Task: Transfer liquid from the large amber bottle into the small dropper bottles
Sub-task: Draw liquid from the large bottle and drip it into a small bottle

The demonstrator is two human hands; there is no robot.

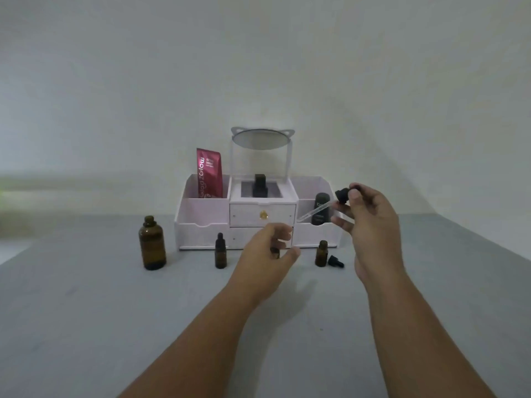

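The large amber bottle (152, 244) stands uncapped at the left of the table (86, 311), well apart from both hands. The right hand (370, 222) pinches the black bulb of a glass dropper (316, 209), its tip slanting down toward the left hand (267, 248), whose fingers curl round a small amber bottle (275, 252) (mostly hidden). To fill cleanly, hold that bottle upright, bring the tip just inside the neck, then squeeze slowly. A capped dropper bottle (220, 251) and an uncapped one (321, 253) wait before the white organizer (201, 234).

Amber bottle (152, 244); red pouch (209, 173); grey table (86, 326).
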